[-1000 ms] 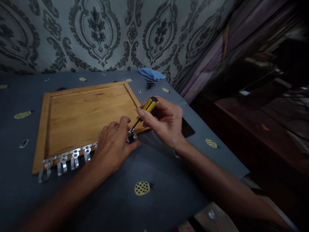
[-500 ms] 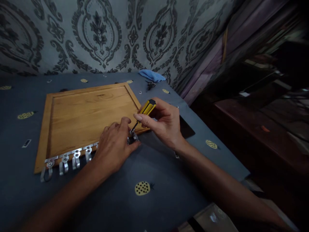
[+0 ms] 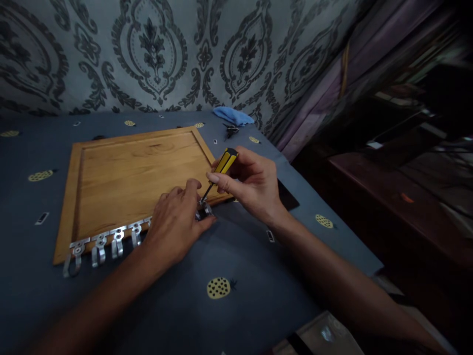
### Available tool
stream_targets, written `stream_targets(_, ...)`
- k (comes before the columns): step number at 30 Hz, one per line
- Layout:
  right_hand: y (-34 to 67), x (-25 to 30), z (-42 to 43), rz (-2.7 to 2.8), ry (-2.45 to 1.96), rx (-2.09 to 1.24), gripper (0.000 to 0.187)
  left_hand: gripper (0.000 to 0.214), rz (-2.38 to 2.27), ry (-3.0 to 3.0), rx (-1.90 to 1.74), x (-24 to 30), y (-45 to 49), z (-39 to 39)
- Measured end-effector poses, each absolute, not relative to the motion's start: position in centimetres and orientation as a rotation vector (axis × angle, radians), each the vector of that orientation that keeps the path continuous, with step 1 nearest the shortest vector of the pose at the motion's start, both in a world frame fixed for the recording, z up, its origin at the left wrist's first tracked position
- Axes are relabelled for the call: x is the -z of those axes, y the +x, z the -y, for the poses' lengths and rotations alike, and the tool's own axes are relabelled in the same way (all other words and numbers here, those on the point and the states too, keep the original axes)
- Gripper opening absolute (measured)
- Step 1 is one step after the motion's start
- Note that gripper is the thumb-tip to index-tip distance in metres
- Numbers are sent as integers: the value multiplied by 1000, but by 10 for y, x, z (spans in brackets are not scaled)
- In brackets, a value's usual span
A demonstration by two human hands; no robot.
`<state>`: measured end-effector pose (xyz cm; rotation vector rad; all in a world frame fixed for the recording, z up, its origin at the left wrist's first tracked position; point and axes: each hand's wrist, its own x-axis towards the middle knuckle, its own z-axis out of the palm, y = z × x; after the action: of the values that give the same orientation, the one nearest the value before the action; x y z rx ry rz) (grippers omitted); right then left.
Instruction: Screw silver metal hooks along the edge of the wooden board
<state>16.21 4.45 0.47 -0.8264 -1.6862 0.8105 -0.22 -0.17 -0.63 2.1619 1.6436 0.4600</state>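
Note:
A yellow-and-black screwdriver (image 3: 226, 161) is pinched between the thumb and fingers of my right hand (image 3: 254, 185). It leans, its tip down at the right end of a metal hook rail (image 3: 117, 235). That rail runs along the near edge of a framed wooden board (image 3: 144, 170), with several silver hooks hanging off it. My left hand (image 3: 173, 224) lies over the rail, fingers on the board and thumb by the rightmost hook, gripping the rail near the screwdriver tip. The middle of the rail is hidden under this hand. Any screw at the tip is too small to make out.
A blue cloth (image 3: 233, 116) and a small black object (image 3: 231, 130) lie behind the board. Partly under my right hand is a dark flat item (image 3: 288, 195). The pineapple-print tablecloth (image 3: 148, 310) ends at the right, beside dark furniture (image 3: 399, 197).
My right hand has turned slightly and the screwdriver handle stands a little more upright. The tip stays at the same spot on the rail, and my left hand keeps its place.

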Motion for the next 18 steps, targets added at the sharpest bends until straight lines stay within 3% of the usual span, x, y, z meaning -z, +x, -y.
stream_targets(6, 161, -3, -46, 1642, -839, -776, 45, 49, -1648, 2179, -470, 8, -2, 2)
stream_targets(18, 159, -8, -43, 1618, -810, -859, 36, 46, -1652, 2176, -445, 6, -2, 2)
